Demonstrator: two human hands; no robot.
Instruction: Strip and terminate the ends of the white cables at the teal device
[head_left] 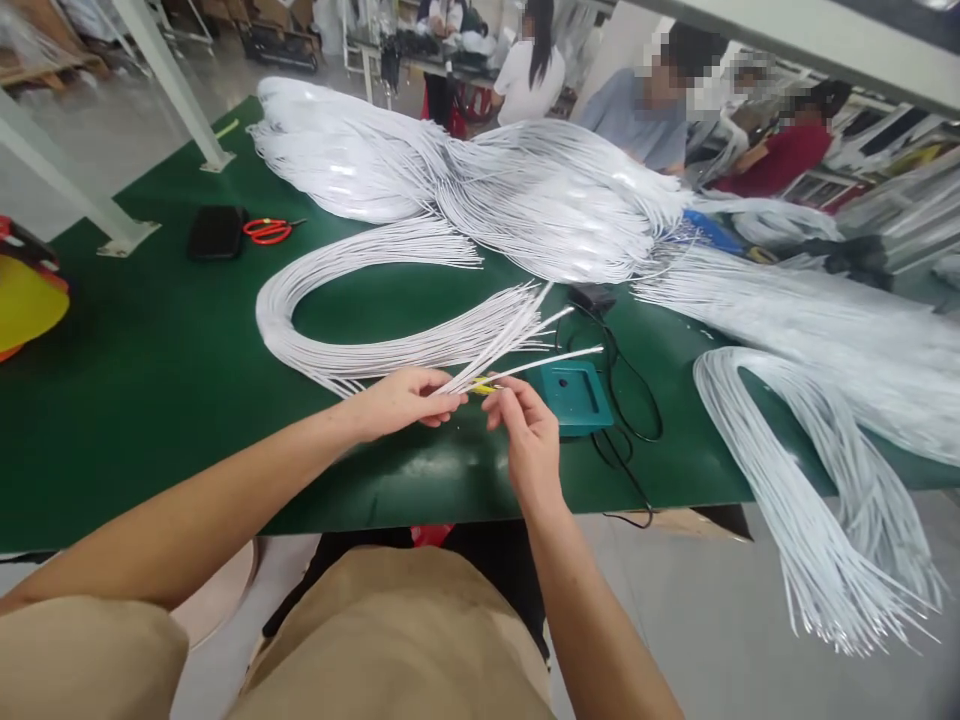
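Note:
Several white cables (504, 343) are pinched in my left hand (412, 402), their ends fanning out up and to the right. Close beside it on the right, my right hand (529, 420) has its fingers pressed together at a small yellow item (482, 385), which lies between the two hands; its shape is partly hidden by the fingers. Just behind both hands a curved bundle of white cables (315, 345) rests on the green table. A teal tray-like device (576, 397) sits right of my right hand.
The green table (150, 400) holds a large white cable pile (555, 200) at the back, red-handled scissors (268, 231) and a black box (215, 233). Another cable bundle (795, 500) hangs over the right front edge. A black cord (646, 395) loops near the device. People sit beyond the table.

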